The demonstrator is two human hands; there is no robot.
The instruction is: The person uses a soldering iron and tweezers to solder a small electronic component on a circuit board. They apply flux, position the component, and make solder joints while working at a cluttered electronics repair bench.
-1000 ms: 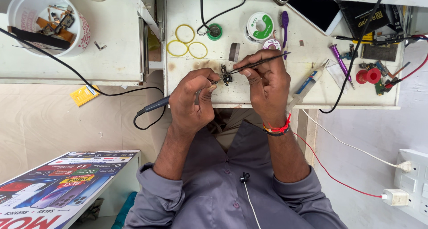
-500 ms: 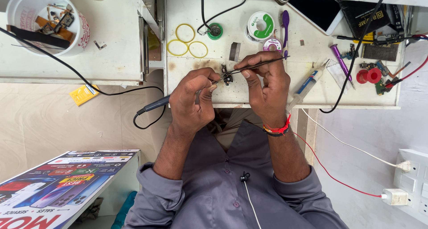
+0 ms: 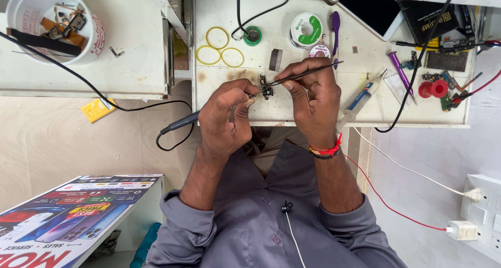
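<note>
At the near edge of the tabletop [image 3: 292, 109], the right hand [image 3: 313, 98] pinches tweezers [image 3: 305, 75], whose tips meet a small dark part [image 3: 266, 88] held just above the surface. The left hand [image 3: 227, 114] grips a soldering iron [image 3: 182, 123], its fingers closed just beside that part. Beyond lie three yellow rings [image 3: 216, 49], a solder spool [image 3: 306, 29] and a purple brush [image 3: 335, 28]; farther right sits a red spool [image 3: 433, 88].

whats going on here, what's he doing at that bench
A person at a white workbench grips tweezers in the right hand, their tips on a small dark electronic part. The left hand holds a soldering iron up to that part. Yellow rubber bands and a solder spool lie behind.
</note>
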